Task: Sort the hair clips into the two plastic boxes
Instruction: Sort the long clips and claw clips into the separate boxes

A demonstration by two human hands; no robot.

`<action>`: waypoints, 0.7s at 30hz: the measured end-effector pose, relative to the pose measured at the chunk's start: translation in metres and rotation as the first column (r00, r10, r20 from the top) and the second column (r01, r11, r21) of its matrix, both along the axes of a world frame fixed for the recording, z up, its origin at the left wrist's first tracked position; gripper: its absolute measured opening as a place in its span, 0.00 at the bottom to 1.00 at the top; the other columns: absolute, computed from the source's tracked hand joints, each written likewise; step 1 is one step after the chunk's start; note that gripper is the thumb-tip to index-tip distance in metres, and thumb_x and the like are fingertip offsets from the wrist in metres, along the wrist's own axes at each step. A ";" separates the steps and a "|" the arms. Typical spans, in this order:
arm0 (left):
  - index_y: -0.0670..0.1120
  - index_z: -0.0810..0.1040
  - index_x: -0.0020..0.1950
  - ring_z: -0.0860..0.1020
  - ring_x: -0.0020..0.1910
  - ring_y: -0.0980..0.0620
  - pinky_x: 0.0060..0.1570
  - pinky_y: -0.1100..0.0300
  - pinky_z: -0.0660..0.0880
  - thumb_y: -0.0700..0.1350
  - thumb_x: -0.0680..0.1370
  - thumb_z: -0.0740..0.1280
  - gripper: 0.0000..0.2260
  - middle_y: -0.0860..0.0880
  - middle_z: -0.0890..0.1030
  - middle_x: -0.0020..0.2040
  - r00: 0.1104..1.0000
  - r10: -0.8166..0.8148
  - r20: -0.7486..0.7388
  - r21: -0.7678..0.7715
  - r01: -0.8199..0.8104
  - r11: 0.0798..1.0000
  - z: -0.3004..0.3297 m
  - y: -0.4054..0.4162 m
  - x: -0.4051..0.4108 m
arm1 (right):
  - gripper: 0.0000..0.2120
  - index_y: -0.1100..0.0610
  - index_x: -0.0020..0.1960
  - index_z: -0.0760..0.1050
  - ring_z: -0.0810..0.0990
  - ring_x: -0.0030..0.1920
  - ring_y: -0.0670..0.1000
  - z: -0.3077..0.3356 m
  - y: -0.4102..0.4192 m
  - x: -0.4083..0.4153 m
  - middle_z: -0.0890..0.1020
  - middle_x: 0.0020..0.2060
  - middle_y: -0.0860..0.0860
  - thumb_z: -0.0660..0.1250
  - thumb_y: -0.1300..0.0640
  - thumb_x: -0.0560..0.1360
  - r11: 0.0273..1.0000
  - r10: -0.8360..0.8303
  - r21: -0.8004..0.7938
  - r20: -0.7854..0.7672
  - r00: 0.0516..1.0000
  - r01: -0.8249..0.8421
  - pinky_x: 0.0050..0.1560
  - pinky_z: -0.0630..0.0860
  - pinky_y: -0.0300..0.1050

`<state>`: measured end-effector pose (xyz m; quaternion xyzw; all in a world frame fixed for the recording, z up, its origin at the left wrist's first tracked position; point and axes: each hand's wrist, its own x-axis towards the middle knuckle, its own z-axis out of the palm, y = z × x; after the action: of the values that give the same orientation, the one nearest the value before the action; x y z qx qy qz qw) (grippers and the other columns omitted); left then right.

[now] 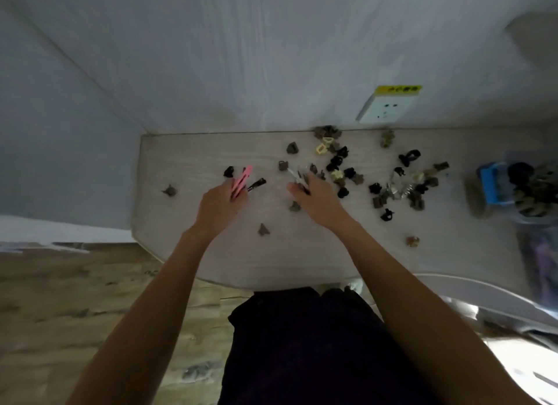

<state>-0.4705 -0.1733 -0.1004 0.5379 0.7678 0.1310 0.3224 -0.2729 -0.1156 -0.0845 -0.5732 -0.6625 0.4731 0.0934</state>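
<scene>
A plain white wall (pixel 271 57) fills the top of your view, and a wood-look floor (pixel 75 299) lies low on the left. Your pale worktop (pixel 302 253) is pushed against the wall, and its left front corner is rounded. A white wall socket (pixel 385 110) with a yellow label sits just above the back edge, toward the right.

At the right edge of the worktop stands a clear plastic box (pixel 519 187) with dark clips and something blue inside. It is blurry, so you cannot make out a second box.

Lots of little hair clips (pixel 362 175), black, brown and cream, lie spread over the right half, from the back edge to the middle. A few single ones lie apart near the left side and the front.

Your left hand (pixel 216 205) is curled around a long pink clip (pixel 240 181) and a dark clip (pixel 256 184), near the middle of the worktop. Your right hand (pixel 317 199) pinches some thin clips (pixel 299 178), silver and dark, just left of the pile.
</scene>
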 end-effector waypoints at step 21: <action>0.42 0.72 0.45 0.70 0.28 0.52 0.32 0.59 0.63 0.52 0.78 0.63 0.13 0.52 0.70 0.30 0.729 -0.683 0.047 0.254 0.652 0.714 0.049 0.014 0.442 | 0.22 0.65 0.63 0.66 0.76 0.55 0.65 0.027 -0.073 0.475 0.77 0.55 0.66 0.64 0.52 0.76 0.771 -0.636 0.223 0.319 0.703 0.597 0.53 0.72 0.54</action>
<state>-0.0287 -0.1590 -0.0516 0.8008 0.4776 0.1263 0.3385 0.2020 -0.1889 -0.0571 -0.8357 -0.4607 0.2606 0.1464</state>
